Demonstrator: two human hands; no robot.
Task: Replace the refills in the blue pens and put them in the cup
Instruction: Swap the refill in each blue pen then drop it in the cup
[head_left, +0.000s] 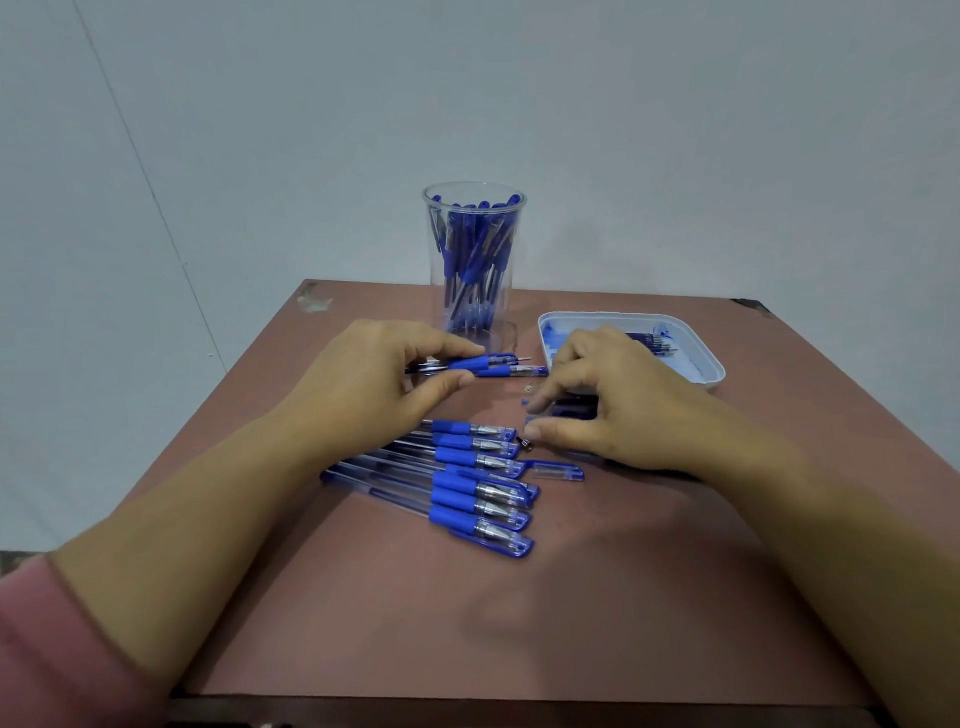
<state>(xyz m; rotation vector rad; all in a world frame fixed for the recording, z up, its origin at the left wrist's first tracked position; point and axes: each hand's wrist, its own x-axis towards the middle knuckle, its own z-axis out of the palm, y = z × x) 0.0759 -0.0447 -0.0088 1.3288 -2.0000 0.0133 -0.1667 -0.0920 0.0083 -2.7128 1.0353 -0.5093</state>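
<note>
My left hand (374, 379) pinches an uncapped blue pen (470, 362) between forefinger and thumb, its tip pointing right. A second blue pen (511, 371) lies right beside it. My right hand (618, 410) hovers with bent fingers over a dark bundle of refills (574, 406); thumb and forefinger are slightly apart, and whether they hold a refill is hidden. Several capped blue pens (467, 483) lie in a row in front of my hands. A loose pen cap (558, 472) lies beside them. The clear cup (475, 312) stands behind, holding several blue pens.
A white ink-stained tray (714, 366) with refills in it sits at the back right, partly behind my right hand. The brown table (467, 623) ends close to the cup at the back, against a plain wall. A pink sleeve (47, 649) covers my left forearm.
</note>
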